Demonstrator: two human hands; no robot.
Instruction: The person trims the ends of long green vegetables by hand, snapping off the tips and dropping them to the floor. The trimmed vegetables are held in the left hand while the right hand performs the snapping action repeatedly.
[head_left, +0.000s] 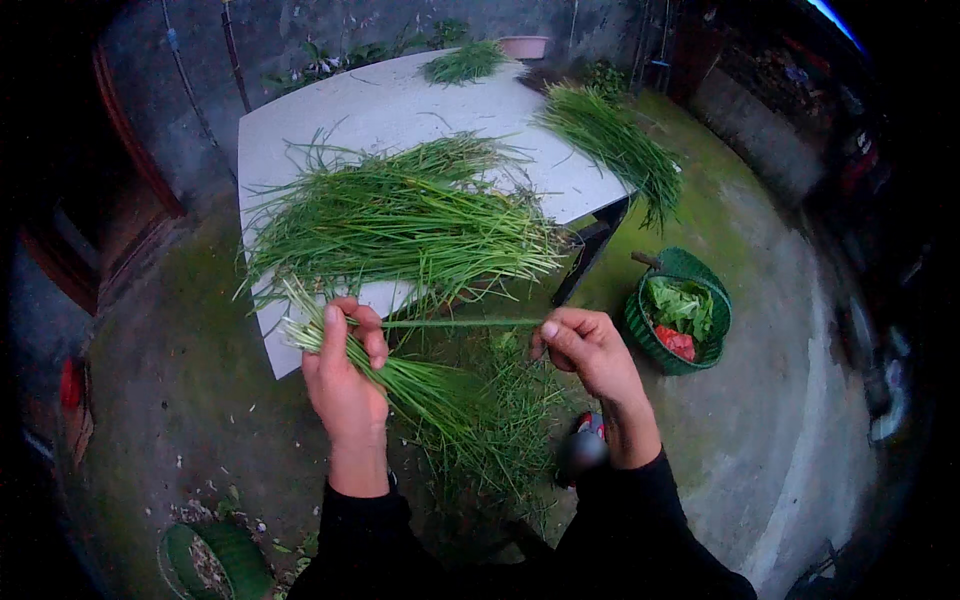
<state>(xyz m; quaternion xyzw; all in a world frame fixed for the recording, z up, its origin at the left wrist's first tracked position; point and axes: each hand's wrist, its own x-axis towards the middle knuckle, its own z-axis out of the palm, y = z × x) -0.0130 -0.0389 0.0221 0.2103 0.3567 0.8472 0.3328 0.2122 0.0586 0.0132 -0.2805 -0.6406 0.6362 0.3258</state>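
My left hand (349, 375) is closed around a bunch of green chives or similar grass-like leaves (427, 390). The pale cut ends stick out up and to the left, and the green tips hang down to the right. A single long green blade (465, 323) runs taut and nearly level from the left hand to my right hand (589, 349). The right thumb and fingers pinch its far end. Just beyond my hands, a large heap of the same leaves (405, 217) lies on a white tabletop (292, 131).
A sheaf (611, 146) overhangs the table's right edge; a smaller pile (466, 61) lies by a pink basin (523, 47). At right stands a green woven basket (637, 319) with leaves and something red. Loose blades (495, 435) litter the floor. Another green basket (240, 555) sits lower left.
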